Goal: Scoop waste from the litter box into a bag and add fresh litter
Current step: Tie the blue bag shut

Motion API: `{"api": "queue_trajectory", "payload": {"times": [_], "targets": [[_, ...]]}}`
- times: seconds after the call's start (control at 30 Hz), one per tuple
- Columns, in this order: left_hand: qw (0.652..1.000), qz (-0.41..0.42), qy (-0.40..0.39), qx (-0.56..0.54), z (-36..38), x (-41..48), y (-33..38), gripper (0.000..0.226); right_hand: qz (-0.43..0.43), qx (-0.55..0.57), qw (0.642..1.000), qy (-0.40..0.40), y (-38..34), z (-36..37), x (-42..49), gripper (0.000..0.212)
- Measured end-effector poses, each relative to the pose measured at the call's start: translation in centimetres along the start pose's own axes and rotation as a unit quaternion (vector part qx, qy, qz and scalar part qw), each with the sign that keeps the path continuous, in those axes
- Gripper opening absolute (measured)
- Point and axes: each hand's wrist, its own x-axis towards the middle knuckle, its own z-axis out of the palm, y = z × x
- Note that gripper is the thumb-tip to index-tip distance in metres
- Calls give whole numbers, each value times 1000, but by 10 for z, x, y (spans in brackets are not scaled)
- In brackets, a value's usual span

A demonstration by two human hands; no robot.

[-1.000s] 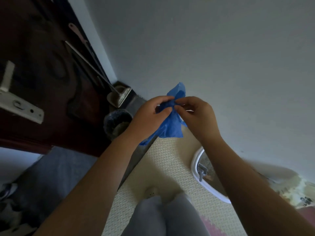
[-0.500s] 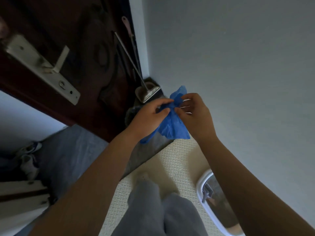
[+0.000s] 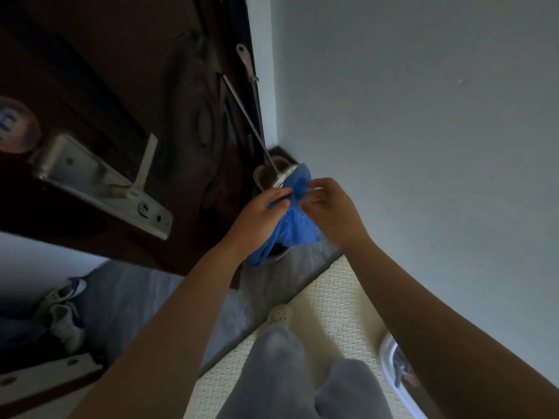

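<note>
While both arms reach forward at chest height, the pale wall (image 3: 408, 116) fills everything beyond and to the right of the right hand. A dark wooden door (image 3: 106, 71) takes up the space to the left of the left hand, with a metal lock plate and lever handle (image 3: 102, 182) set on it, well apart from the fingers. Below the hands lies a cream textured floor mat (image 3: 326, 300), and to the lower left of the left forearm a grey floor (image 3: 133, 300) with a pair of light sneakers (image 3: 65, 313) on it. The person's legs in grey trousers (image 3: 278, 367) stand on the mat beneath the arms, one pale perforated shoe toe (image 3: 281, 313) showing. Under the right forearm, at the lower right edge, only the white rim of the litter box (image 3: 385, 355) appears, with a scoop partly visible inside. Just beyond the left hand, a long-handled dustpan (image 3: 272, 173) leans in the corner between door and wall.

Between the hands hangs the crumpled blue plastic bag (image 3: 295, 225). The left hand (image 3: 257, 219) is closed on the bag's upper edge, thumb and forefinger pinching the film. The right hand (image 3: 332, 210) pinches the same bunched top from the other side, fingertips curled in, almost touching the left hand's. The bag's lower end trails down past the left wrist.
</note>
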Motion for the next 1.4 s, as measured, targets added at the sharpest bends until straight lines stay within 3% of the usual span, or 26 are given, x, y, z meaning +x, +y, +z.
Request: {"api": "queue_trajectory", "payload": {"times": [0.27,0.53,0.87,1.2,1.4], "targets": [[999,-29,15,-3,-54,51,-35,37,7,-7,997,-82,4,59,68,26],[995,-79,49,-44,-79,91,-65,42,33,-37,996,-78,13,94,117,24],[990,-114,79,-24,-97,104,-87,51,48,-87,995,8,22,68,134,23],[990,-19,67,124,-71,106,-58,49,25,-129,989,70,29,28,110,27],[957,112,3,268,-27,101,-6,52,-36,-237,960,145,23,-26,55,39]]}}
